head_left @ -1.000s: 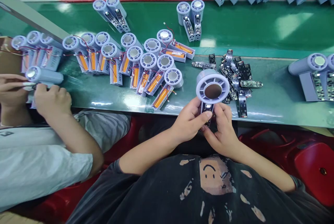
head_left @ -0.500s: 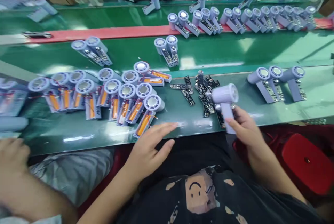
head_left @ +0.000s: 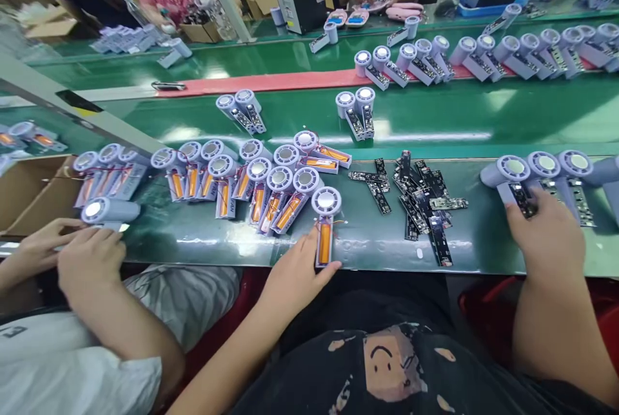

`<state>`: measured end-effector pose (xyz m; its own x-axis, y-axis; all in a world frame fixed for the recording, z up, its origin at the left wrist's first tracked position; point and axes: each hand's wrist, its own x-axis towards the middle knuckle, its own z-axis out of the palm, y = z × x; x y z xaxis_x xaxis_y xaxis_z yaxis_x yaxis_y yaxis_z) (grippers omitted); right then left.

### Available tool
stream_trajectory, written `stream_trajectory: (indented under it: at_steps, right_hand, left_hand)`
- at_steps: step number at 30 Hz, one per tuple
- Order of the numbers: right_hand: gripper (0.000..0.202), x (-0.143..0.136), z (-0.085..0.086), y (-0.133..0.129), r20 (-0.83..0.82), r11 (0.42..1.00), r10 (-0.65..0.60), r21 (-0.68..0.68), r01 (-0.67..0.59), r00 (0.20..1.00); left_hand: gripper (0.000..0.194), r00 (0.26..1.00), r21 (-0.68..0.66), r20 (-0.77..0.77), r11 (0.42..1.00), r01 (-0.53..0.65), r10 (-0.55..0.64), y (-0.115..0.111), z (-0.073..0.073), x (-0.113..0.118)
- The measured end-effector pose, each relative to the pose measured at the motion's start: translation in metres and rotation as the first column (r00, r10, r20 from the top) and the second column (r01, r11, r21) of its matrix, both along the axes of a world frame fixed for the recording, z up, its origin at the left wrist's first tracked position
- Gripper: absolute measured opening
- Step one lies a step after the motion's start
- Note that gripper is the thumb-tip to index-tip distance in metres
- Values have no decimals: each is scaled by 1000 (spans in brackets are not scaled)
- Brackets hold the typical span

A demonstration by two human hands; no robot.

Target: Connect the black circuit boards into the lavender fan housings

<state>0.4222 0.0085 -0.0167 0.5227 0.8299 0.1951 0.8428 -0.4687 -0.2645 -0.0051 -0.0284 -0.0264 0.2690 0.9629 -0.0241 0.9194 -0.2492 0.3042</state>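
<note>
My left hand (head_left: 296,268) has its thumb and fingers around the handle of a lavender handheld fan (head_left: 327,201) at the table's front edge. An orange battery (head_left: 325,242) shows in that fan's open handle. At the right, my right hand (head_left: 554,234) grips the handle of another fan (head_left: 512,169), whose black circuit board (head_left: 523,199) is partly under my fingers. More fans (head_left: 575,162) with boards on their handles lie right beside it. Between my hands is a loose heap of circuit boards (head_left: 418,199).
Several fans with orange batteries (head_left: 258,170) crowd the table left of centre. A red strip (head_left: 271,82) crosses the green bench, with rows of fans (head_left: 425,49) on it. A co-worker's hands (head_left: 94,254) work at the left, near a cardboard box (head_left: 43,193). Other people sit opposite.
My right hand has moved right with its fan, from the circuit boards to the fans at the right. My left hand, open before, has closed on a battery fan. The view has shifted.
</note>
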Motion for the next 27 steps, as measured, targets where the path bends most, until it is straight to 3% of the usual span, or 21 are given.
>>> stream_trajectory:
  at_steps: [2, 4, 6, 8, 10, 12, 14, 18, 22, 24, 27]
  right_hand:
    - [63, -7, 1, 2, 39, 996, -28, 86, 25, 999]
    - [62, -20, 4, 0, 94, 983, 4, 181, -21, 996]
    - [54, -40, 7, -6, 157, 943, 196, 240, -230, 968]
    - [42, -65, 8, -13, 184, 840, 456, 236, -489, 871]
    - [29, -91, 8, -20, 133, 696, 671, 224, -682, 729]
    - [22, -118, 5, -24, 47, 582, 798, 199, -788, 601]
    - [21, -142, 2, -27, -3, 520, 849, 180, -835, 529]
    - [22, -177, -5, -28, 9, 481, 872, 177, -859, 490]
    - [21, -187, -8, -29, -35, 462, 884, 221, -859, 467]
    - [20, -180, -9, -31, -40, 479, 872, 269, -835, 487]
    - [20, -161, -9, -34, -26, 563, 811, 309, -767, 585]
  left_hand:
    - [63, 994, -69, 76, 994, 87, -82, 3, 7, 7]
    - [52, 969, -25, 160, 981, 194, -187, 8, 13, 10]
    - [34, 941, 135, 205, 960, 244, -268, 14, 17, 11]
    - [25, 934, 297, 193, 925, 237, -302, 21, 18, 12]
    - [23, 941, 368, 152, 901, 230, -302, 27, 17, 14]
    - [23, 950, 371, 94, 896, 244, -298, 32, 16, 20]
    - [24, 962, 369, -2, 894, 256, -274, 35, 14, 28]
    - [23, 967, 487, -155, 836, 251, -201, 39, 10, 42]
    - [18, 962, 575, -103, 774, 266, -254, 40, 8, 40]
    - [15, 950, 548, -68, 785, 290, -304, 38, 8, 34]
    - [14, 935, 513, -30, 797, 318, -354, 35, 4, 23]
